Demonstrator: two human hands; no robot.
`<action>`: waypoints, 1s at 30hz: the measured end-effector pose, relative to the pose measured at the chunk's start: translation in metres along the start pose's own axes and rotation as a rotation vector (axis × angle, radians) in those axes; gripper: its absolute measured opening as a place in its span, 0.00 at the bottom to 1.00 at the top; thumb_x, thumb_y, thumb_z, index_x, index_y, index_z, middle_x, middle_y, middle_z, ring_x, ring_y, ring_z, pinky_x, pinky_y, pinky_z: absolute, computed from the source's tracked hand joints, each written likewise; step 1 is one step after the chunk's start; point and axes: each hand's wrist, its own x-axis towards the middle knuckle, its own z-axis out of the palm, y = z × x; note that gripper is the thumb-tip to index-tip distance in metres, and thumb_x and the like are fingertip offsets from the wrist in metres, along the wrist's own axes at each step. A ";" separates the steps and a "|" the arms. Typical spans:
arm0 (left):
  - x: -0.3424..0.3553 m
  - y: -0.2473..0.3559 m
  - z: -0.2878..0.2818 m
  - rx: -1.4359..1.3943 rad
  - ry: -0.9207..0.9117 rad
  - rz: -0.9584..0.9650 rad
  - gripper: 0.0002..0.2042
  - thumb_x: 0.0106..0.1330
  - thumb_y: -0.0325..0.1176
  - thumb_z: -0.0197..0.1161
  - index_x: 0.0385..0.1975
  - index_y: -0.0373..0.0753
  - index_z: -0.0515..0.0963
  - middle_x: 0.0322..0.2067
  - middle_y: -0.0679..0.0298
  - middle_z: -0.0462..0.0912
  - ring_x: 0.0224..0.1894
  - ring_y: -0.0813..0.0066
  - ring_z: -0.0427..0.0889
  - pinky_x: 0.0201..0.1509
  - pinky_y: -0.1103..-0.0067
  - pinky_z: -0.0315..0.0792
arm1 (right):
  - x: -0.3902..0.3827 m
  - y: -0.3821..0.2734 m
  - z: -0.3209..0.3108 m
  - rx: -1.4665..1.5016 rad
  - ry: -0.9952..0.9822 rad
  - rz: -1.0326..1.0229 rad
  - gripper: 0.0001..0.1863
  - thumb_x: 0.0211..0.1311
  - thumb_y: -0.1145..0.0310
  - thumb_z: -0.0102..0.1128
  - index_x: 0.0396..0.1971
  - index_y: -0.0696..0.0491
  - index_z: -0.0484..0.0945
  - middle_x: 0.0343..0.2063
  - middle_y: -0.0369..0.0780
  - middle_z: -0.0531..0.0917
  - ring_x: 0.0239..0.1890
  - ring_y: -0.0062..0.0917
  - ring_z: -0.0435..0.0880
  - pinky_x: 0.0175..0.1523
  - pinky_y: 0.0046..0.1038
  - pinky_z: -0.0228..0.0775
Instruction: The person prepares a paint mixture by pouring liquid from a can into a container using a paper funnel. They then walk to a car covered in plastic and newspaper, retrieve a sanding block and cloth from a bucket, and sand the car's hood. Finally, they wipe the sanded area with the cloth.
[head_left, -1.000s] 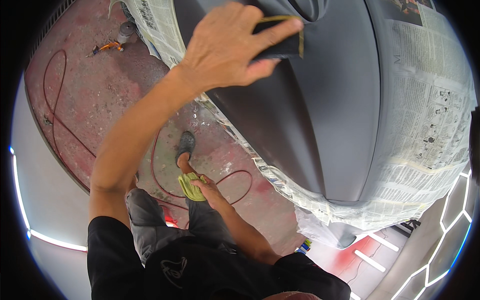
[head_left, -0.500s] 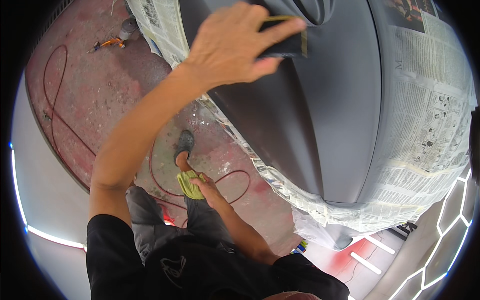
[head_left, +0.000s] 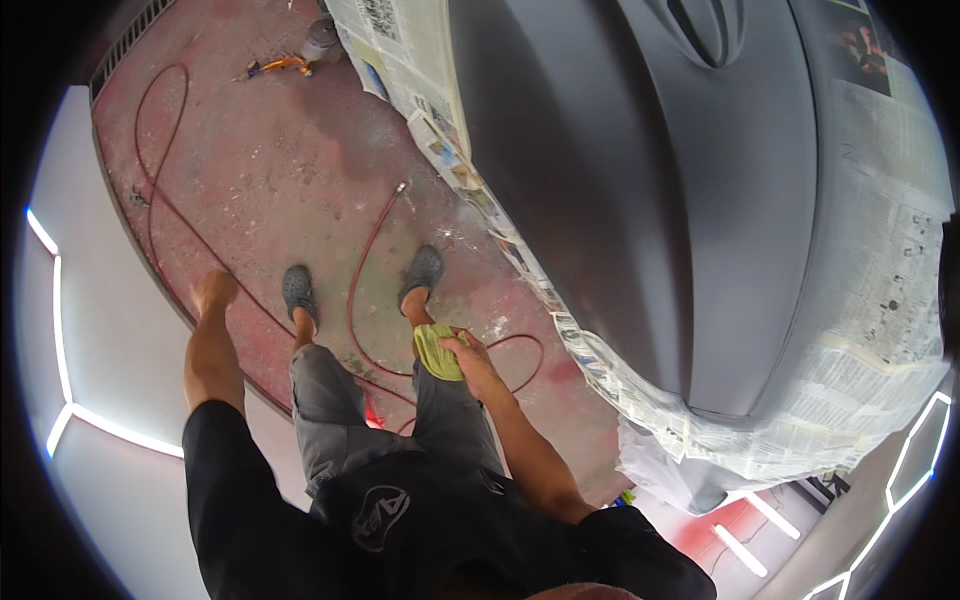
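Observation:
My right hand (head_left: pixel 472 357) is closed around a crumpled yellow-green cloth (head_left: pixel 437 352) in front of my right leg. Out to the left, my left hand (head_left: pixel 213 292) hangs low over the floor at the end of a lowered arm. Its fingers are blurred and mostly hidden, and no object shows in it. A dark grey, matte vehicle panel (head_left: pixel 745 200) with curved creases and an oval recess fills the upper right. Newspaper masking (head_left: pixel 860 290) surrounds the panel's edges. Neither hand touches it.
A thin red hose (head_left: pixel 152 175) loops across the stained floor around my feet, with a metal end (head_left: pixel 401 187) lying ahead. Far left lies an orange-handled spray gun (head_left: pixel 280 65) with a grey cup. A white wall with light strips (head_left: pixel 120 430) curves along the left.
My left hand has come off the panel and dropped to my left side; the dark, yellow-edged flat thing it held no longer shows. My right hand keeps the cloth. The view has shifted left.

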 end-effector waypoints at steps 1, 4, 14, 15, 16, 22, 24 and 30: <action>-0.013 -0.010 0.011 0.006 -0.061 -0.102 0.29 0.76 0.58 0.50 0.29 0.34 0.79 0.26 0.57 0.82 0.31 0.68 0.81 0.39 0.70 0.77 | -0.005 0.003 -0.009 -0.009 0.026 -0.007 0.21 0.65 0.66 0.69 0.55 0.54 0.80 0.45 0.36 0.86 0.47 0.21 0.86 0.54 0.24 0.77; -0.010 -0.067 0.043 -0.879 -0.186 -0.254 0.28 0.73 0.59 0.54 0.28 0.35 0.80 0.26 0.62 0.80 0.28 0.72 0.79 0.34 0.72 0.72 | -0.008 -0.002 0.000 0.013 0.043 0.059 0.21 0.65 0.65 0.69 0.56 0.55 0.79 0.46 0.37 0.86 0.48 0.22 0.86 0.55 0.25 0.77; -0.203 0.228 -0.125 -0.825 0.055 0.935 0.25 0.69 0.36 0.63 0.67 0.49 0.77 0.39 0.57 0.75 0.36 0.63 0.78 0.40 0.69 0.76 | -0.017 -0.022 0.006 0.012 -0.005 0.017 0.23 0.65 0.65 0.69 0.59 0.55 0.79 0.49 0.39 0.86 0.50 0.24 0.86 0.56 0.26 0.78; -0.226 0.257 -0.144 -0.787 0.181 1.113 0.29 0.67 0.38 0.65 0.71 0.53 0.75 0.38 0.56 0.75 0.37 0.60 0.80 0.42 0.68 0.78 | -0.017 -0.020 0.005 0.011 -0.004 0.017 0.23 0.65 0.66 0.69 0.59 0.55 0.79 0.49 0.39 0.86 0.50 0.24 0.86 0.56 0.26 0.78; -0.250 0.284 -0.168 -0.803 0.186 1.207 0.30 0.64 0.40 0.67 0.70 0.54 0.75 0.39 0.56 0.76 0.38 0.59 0.81 0.43 0.67 0.79 | -0.017 -0.016 0.003 0.015 -0.002 0.016 0.23 0.65 0.66 0.69 0.59 0.55 0.79 0.49 0.39 0.86 0.50 0.24 0.86 0.56 0.26 0.78; -0.356 0.410 -0.246 -0.971 0.345 1.365 0.33 0.61 0.46 0.70 0.70 0.49 0.75 0.37 0.58 0.73 0.32 0.63 0.81 0.34 0.70 0.78 | -0.022 -0.006 -0.002 -0.005 0.000 0.011 0.24 0.65 0.65 0.69 0.59 0.55 0.79 0.49 0.38 0.86 0.51 0.23 0.86 0.57 0.26 0.77; -0.376 0.440 -0.251 -1.093 0.409 1.305 0.33 0.61 0.47 0.70 0.69 0.47 0.76 0.36 0.58 0.72 0.29 0.63 0.80 0.28 0.70 0.77 | -0.026 -0.006 -0.004 -0.009 0.011 0.005 0.24 0.65 0.65 0.69 0.59 0.55 0.79 0.49 0.38 0.86 0.51 0.23 0.86 0.58 0.26 0.76; -0.409 0.482 -0.264 -1.158 0.356 1.119 0.33 0.62 0.50 0.69 0.64 0.37 0.77 0.36 0.53 0.71 0.22 0.63 0.79 0.16 0.70 0.72 | -0.041 -0.014 -0.012 -0.071 0.075 -0.076 0.25 0.68 0.62 0.68 0.63 0.54 0.77 0.53 0.36 0.86 0.55 0.21 0.84 0.63 0.26 0.73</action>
